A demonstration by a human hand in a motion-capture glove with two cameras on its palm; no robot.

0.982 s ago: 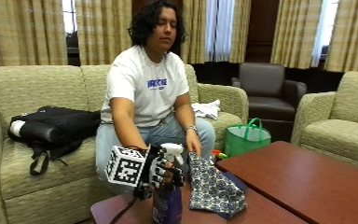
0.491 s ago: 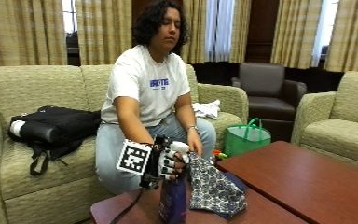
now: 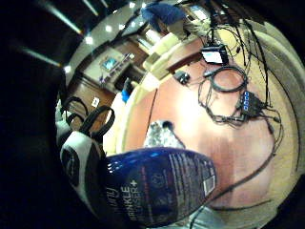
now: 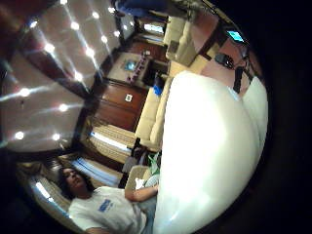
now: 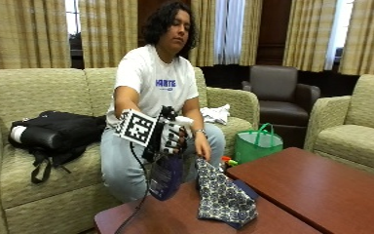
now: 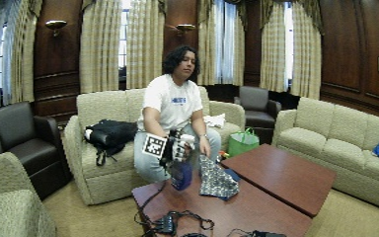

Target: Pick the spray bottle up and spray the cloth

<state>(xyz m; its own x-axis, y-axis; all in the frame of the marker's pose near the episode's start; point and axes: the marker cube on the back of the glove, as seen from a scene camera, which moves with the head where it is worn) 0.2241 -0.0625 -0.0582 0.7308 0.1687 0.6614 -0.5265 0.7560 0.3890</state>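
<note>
A person on the sofa holds a dark blue spray bottle (image 5: 166,176) with a white spray head above the near end of the wooden table (image 5: 174,219). The gloved right hand (image 5: 171,138) grips the bottle round its neck and head. The bottle is lifted clear of the table top. The bare left hand (image 5: 203,150) holds up a blue-and-white patterned cloth (image 5: 222,197) by its top edge; the cloth's lower part rests on the table. The bottle's blue labelled body (image 3: 157,191) fills the little finger side palm view, and its white head (image 4: 209,156) fills the thumb side palm view.
A second, larger wooden table (image 5: 316,187) stands to the right. A green bag (image 5: 257,144) sits on the floor by the sofa. A black bag (image 5: 54,134) lies on the sofa seat. Cables and small devices (image 6: 176,224) lie on the table's near end.
The gloved hand has lifted the spray bottle from the table top and brought it up beside the held cloth.
</note>
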